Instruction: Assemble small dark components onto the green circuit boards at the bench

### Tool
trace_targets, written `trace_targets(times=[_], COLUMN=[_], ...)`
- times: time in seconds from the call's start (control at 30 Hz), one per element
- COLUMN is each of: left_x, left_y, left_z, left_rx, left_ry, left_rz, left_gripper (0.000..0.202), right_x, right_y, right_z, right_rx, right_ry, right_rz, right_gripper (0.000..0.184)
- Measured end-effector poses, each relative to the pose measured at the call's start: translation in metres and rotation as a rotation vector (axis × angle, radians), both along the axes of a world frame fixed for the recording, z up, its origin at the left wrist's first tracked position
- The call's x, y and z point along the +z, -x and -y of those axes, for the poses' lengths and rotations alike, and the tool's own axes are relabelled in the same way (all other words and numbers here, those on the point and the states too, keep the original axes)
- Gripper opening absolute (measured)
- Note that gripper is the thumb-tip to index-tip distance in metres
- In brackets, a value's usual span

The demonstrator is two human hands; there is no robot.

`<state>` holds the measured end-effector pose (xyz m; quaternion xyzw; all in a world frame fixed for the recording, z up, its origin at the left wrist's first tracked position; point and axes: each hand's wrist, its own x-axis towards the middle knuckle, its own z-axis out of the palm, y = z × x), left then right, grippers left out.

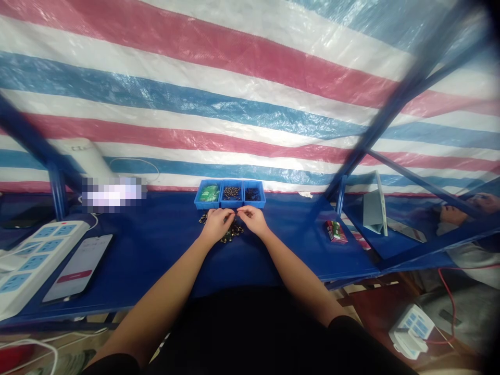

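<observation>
Over the blue table, my left hand (217,224) is closed in a pinch, its fingertips close to those of my right hand (253,219). My right hand is pinched too. Whatever lies between the fingers is too small to name. Under and between both hands is a pile of small brass-and-dark parts (231,234), partly hidden by the left hand. Just beyond them stand three joined blue bins. The left bin (199,202) holds bright green pieces, the middle bin (231,203) small brass-coloured metal parts, the right bin (254,203) dark blue or black pieces.
A white power strip (39,260) and a phone (80,266) lie at the left. On the right are a small red-and-green box (336,231), a propped tablet (377,208) and a blue metal frame (339,190). Another person's hand (453,213) shows at far right.
</observation>
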<state>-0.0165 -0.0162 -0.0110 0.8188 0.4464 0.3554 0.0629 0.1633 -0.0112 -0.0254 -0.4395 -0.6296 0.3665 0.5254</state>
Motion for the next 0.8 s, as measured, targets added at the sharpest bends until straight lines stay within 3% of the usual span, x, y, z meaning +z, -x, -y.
trace_targets(times=[0.4, 0.8], left_x=[0.0038, -0.0013], left_y=[-0.0015, -0.0003], left_z=[0.0010, -0.0025], left_rx=[0.016, 0.013], left_ry=[0.015, 0.012], left_rz=[0.037, 0.040], left_gripper=[0.022, 0.019], right_x=[-0.0007, 0.0053], right_y=[0.0001, 0.0008], right_z=[0.0004, 0.0008], right_rx=[-0.012, 0.003], right_ry=[-0.021, 0.078], right_rz=[-0.003, -0.186], right_gripper=[0.025, 0.027])
